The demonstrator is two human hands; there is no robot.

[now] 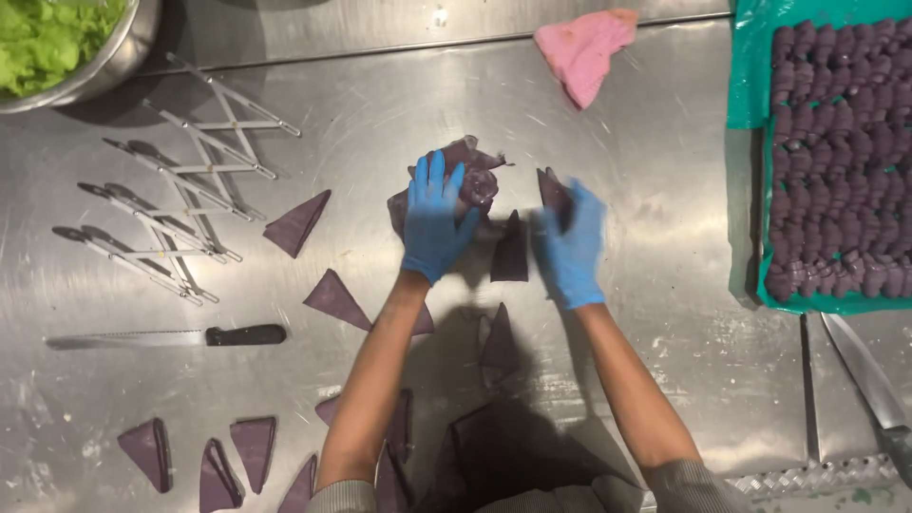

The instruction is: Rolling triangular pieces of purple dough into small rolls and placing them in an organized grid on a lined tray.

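Observation:
Both my hands wear blue gloves over a steel worktop (665, 171). My left hand (434, 223) rests flat on a crumpled lump of purple dough scraps (475, 171), fingers spread. My right hand (570, 245) pinches the tip of a purple dough triangle (553, 193) at the lump's right side. Another purple triangle (510, 252) lies between my two hands. Several more cut triangles are scattered nearer to me, such as one at the left (297, 223) and one below it (334, 299).
An expandable multi-wheel dough cutter (176, 204) and a serrated knife (171, 336) lie at the left. A metal bowl of green lettuce (57, 43) sits top left, a pink cloth (581, 47) at the top. A green-lined tray of rolled purple pastries (836, 152) stands right, a knife blade (869, 380) below it.

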